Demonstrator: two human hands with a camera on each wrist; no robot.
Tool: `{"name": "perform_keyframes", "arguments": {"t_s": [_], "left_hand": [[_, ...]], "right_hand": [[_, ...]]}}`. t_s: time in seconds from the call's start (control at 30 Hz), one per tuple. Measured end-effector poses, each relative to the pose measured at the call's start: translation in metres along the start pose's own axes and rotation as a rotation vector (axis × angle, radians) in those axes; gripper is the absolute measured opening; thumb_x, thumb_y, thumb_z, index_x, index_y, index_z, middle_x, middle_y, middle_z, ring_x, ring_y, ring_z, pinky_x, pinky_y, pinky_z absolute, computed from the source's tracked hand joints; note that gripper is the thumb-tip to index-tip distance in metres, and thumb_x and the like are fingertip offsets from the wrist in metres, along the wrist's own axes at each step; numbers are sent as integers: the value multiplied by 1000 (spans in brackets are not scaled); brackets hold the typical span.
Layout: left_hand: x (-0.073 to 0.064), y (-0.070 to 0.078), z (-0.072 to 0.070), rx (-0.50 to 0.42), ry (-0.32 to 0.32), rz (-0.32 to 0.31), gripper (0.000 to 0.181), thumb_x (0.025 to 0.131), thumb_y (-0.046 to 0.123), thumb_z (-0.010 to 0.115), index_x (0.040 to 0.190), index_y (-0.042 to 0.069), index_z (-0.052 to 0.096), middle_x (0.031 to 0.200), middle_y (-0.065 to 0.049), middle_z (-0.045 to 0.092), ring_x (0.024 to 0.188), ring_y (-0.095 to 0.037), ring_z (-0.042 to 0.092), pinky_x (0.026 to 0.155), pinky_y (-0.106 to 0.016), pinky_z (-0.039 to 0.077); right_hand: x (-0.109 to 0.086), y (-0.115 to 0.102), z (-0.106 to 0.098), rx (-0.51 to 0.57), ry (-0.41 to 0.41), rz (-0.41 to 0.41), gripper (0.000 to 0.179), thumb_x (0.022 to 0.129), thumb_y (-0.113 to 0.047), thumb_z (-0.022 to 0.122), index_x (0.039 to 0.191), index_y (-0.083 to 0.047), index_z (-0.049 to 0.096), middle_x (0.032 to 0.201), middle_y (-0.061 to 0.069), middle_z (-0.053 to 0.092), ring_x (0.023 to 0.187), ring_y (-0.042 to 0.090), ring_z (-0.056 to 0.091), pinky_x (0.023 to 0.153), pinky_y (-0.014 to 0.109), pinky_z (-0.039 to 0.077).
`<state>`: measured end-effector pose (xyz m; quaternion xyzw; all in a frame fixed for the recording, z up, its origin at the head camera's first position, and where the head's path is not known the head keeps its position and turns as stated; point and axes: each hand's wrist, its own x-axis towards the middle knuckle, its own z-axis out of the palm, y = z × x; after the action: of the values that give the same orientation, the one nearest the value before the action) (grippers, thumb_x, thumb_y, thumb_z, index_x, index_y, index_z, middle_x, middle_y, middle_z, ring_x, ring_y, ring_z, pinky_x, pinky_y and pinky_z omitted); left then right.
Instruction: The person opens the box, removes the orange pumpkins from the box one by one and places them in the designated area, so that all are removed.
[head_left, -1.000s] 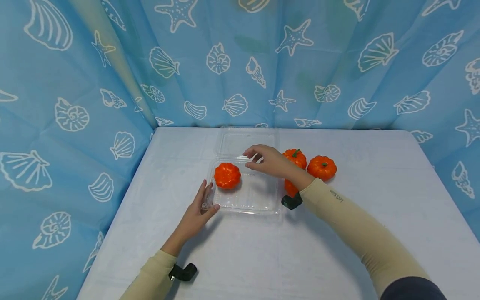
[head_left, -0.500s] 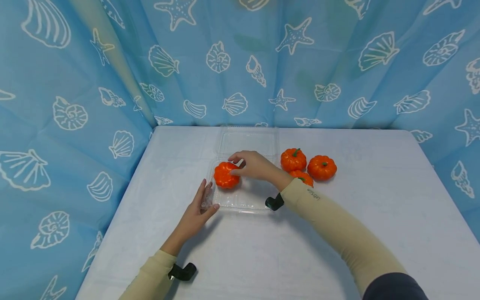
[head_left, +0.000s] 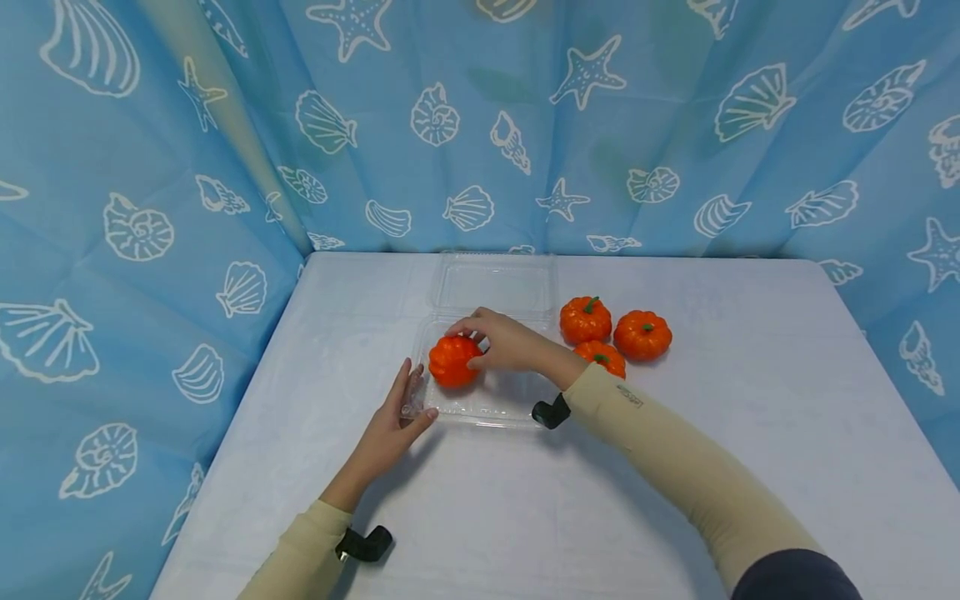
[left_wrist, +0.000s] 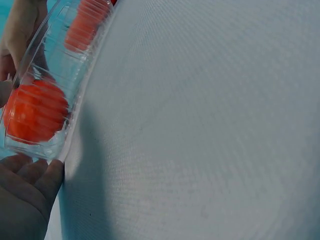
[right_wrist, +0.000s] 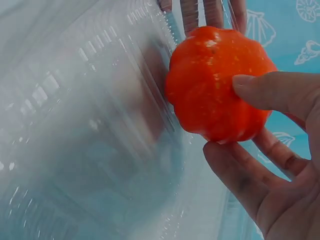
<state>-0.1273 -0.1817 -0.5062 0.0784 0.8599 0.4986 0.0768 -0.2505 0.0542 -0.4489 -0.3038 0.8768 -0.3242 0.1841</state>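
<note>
A small orange toy pumpkin (head_left: 452, 362) is at the left end of a clear plastic clamshell container (head_left: 517, 407). My right hand (head_left: 510, 340) grips this pumpkin from the right; the right wrist view shows the thumb (right_wrist: 250, 90) on one side and fingers beneath the pumpkin (right_wrist: 220, 85). Against the container's left wall rests my left hand (head_left: 390, 429), fingers extended along the side and thumb near the front corner. In the left wrist view its fingers (left_wrist: 32, 172) touch the clear wall. Whether the held pumpkin touches the container floor, I cannot tell.
Just right of the container sit three more orange pumpkins with green stems: one at the back (head_left: 586, 320), one farther right (head_left: 643, 335), and one partly behind the right forearm (head_left: 600, 357). The container's open lid (head_left: 495, 282) lies toward the back edge of the white table (head_left: 712, 450).
My right hand has moved left from above the container and taken hold of the pumpkin. The pumpkin has shifted slightly toward the front and turned. The left hand stays put.
</note>
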Motion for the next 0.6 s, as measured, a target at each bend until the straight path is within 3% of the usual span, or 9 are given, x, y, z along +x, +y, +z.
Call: {"name": "perform_keyframes", "arguments": {"t_s": [0.23,0.5,0.6], "left_hand": [[0,1,0,4,0,-2,93,97,28,70,166,20,7,166,-3,30,152,-27,29,111,-50,41],[0,-1,0,-8,1,26,92,98,25,69,165,17,7,165,-5,30,150,-29,31,111,-51,42],[0,-1,0,-16,-1,27,92,98,24,69,165,18,7,166,-5,30,150,-29,31,111,-52,41]], "right_hand": [[-9,4,0,82,-38,-44,49,87,-5,79,132,-17,64,127,5,58,117,22,58,95,32,56],[-16,2,-1,121,-49,-49,34,91,-31,78,119,-18,65,119,-3,64,115,19,60,99,38,54],[-18,1,-2,141,-44,-43,30,92,-34,77,113,-18,64,115,-3,64,114,20,60,99,38,54]]}}
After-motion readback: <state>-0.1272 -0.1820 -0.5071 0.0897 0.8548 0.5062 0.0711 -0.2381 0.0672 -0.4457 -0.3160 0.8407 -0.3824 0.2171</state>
